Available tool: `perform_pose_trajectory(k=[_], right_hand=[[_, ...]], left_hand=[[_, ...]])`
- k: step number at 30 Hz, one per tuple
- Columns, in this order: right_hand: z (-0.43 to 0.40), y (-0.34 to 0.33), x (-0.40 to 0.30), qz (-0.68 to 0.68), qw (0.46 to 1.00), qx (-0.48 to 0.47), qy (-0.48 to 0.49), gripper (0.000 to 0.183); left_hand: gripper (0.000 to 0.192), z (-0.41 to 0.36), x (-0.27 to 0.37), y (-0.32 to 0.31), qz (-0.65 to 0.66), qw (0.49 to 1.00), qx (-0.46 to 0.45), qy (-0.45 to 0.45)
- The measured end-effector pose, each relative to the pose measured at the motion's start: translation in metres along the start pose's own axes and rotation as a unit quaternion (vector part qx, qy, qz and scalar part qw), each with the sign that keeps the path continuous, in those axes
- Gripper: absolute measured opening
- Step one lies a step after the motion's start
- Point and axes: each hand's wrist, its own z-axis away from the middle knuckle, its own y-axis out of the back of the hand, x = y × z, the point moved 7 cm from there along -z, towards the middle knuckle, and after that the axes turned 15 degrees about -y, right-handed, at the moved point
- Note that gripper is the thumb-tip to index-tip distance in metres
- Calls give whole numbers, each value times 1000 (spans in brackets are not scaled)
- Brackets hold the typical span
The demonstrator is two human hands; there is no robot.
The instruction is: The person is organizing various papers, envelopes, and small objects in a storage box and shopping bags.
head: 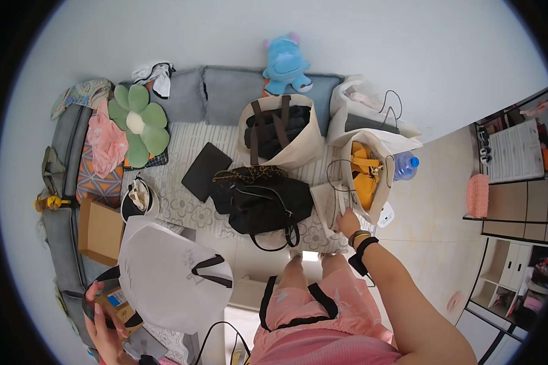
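At the lower left, my left hand (101, 326) has a black strap handle (87, 306) looped through its fingers. The strap belongs to a large white bag (171, 278) with faint lettering, which hangs in front of my legs on the left. My right hand (349, 223) reaches forward and grips the edge of a flat cream fabric bag (325, 203) on the sofa. Right beside it stands a cream tote (383, 191) holding a mustard-yellow bag (363, 180). A black handbag (271, 203) with a zip lies left of my right hand.
Behind the handbag stands a canvas tote (297, 155) filled with black items. A black flat case (206, 172), a bucket-shaped bag (140, 198) and a cardboard box (101, 230) are further left. A blue-capped plastic bottle (405, 165) stands beyond the yellow bag. White paper bags (370, 118) lean near the wall.
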Motion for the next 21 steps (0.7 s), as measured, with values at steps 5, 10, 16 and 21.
perform_pose_trajectory(k=[5,10,16,21], right_hand=[[6,25,-7,-120,982,75,121,33],[13,11,-12,-457,881,-110,46,11],[4,5,-64,-606,786,-118,33,11],[5,11,-93,-535,834,-25,136,17]], left_hand=[[44,-6,7,-15,23,1000,-8,-16],[43,-11,2,-23,49,999,-7,-17],[41,-10,8,-40,47,999,4,-11],[40,-1,7,-56,66,996,-55,-25]])
